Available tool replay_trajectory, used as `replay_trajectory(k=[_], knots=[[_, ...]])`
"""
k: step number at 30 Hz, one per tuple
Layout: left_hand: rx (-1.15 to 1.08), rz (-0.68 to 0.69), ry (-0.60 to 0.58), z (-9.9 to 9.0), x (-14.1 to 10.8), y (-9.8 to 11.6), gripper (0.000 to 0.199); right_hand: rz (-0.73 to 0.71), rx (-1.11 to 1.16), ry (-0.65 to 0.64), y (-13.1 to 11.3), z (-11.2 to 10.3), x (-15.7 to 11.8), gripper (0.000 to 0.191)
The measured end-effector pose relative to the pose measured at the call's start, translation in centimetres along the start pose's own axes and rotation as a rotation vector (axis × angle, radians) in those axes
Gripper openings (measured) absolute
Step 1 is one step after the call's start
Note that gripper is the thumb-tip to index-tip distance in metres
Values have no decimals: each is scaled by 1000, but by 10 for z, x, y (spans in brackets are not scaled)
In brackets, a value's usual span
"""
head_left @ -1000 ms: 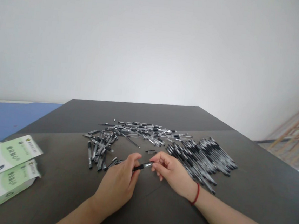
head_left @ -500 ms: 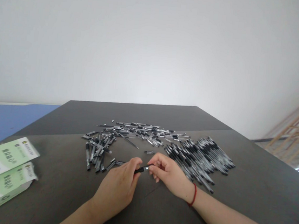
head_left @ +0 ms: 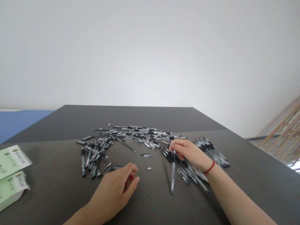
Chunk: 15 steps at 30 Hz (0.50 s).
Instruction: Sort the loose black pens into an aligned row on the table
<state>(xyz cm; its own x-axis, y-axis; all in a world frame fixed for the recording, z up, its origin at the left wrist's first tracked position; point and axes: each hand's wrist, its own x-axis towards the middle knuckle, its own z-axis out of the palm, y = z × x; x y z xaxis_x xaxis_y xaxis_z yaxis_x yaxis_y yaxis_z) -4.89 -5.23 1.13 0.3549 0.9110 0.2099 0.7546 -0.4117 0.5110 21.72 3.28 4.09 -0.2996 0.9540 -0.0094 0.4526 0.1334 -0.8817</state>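
My right hand [head_left: 187, 152] is closed on the tip end of a gel pen [head_left: 173, 175], which has a clear barrel and a black grip. The pen slants down toward me, beside a row of similar pens [head_left: 211, 152] laid side by side on the right. My left hand [head_left: 117, 187] is over the table, fingers loosely curled and thumb apart, with nothing visible in it. Close ahead of it lie a small white piece [head_left: 149, 168] and a clear pen cap [head_left: 146, 155]. Left of centre are piled caps and pen parts [head_left: 94, 153].
A loose heap of pens [head_left: 142, 136] spreads across the middle of the dark table [head_left: 86, 115]. Two green and white pen boxes [head_left: 3, 172] lie at the left edge. A white wall [head_left: 145, 48] stands behind, and a wooden rack [head_left: 295, 119] is at the far right.
My hands have come apart. The right hand has moved right with a pen, and the left no longer holds the black-gripped piece. The small white piece now shows on the table.
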Motion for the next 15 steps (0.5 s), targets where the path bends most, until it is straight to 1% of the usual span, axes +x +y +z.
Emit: replay_trajectory(k=[2, 4, 8, 11, 13, 15], knots=[[21, 5, -16, 1, 1, -1, 7, 36, -139, -70, 2, -3, 1, 21], [34, 11, -19, 2, 2, -2, 8, 19, -241, -86, 2, 1, 2, 20], [36, 18, -28, 3, 3, -3, 8, -74, -450, 10, 1, 19, 5, 11], [34, 7, -35, 3, 4, -2, 9, -78, -657, 70, 0, 37, 6, 21], [31, 8, -34, 3, 4, -2, 9, -98, -798, 77, 0, 46, 6, 25], [31, 15, -23, 4, 4, -2, 10, -128, -906, 62, 0, 51, 7, 24]])
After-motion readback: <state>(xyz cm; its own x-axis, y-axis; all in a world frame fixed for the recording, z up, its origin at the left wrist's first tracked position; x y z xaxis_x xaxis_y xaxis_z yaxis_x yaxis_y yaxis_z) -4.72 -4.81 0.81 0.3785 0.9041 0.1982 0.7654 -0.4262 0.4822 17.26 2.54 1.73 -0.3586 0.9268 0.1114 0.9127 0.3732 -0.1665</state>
